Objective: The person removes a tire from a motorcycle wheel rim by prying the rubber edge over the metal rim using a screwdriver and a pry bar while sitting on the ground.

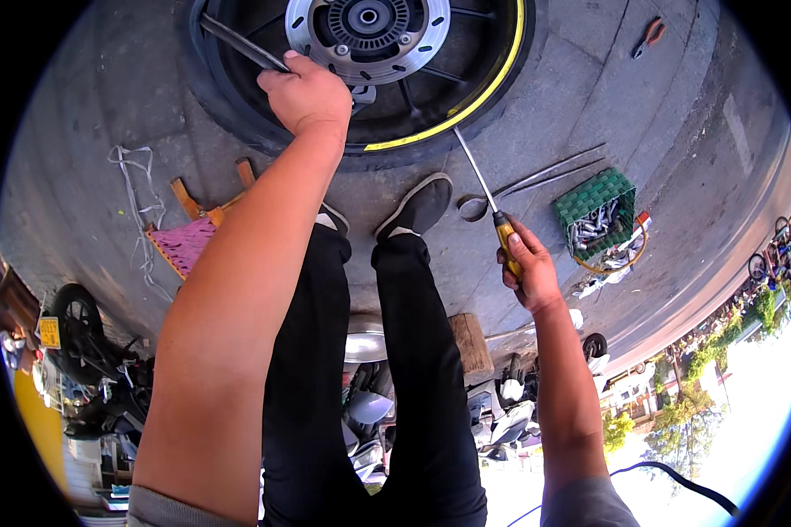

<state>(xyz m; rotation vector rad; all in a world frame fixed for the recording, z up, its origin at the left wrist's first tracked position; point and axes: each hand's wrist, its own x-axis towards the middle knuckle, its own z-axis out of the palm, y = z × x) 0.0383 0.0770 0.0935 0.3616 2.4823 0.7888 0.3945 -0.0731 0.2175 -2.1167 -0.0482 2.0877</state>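
Observation:
A motorcycle wheel (409, 97) with a black rim, silver brake disc (431, 35) and yellow rim stripe lies at the top, its tyre around it. My left hand (306, 92) is closed on a dark metal bar (237, 39) that reaches across the wheel to its upper left edge. My right hand (527, 263), lower right of the wheel, grips the yellow handle of a long screwdriver (475, 162), whose tip meets the wheel's lower right edge.
Pliers (649, 38), metal rods (554, 171), a metal ring (472, 207), a green basket of small parts (593, 211), white straps (136, 158) and a small wooden stool with pink seat (180, 246) lie around. A wooden block (471, 347), metal basin (363, 347) and parked motorbikes (83, 342) are behind me.

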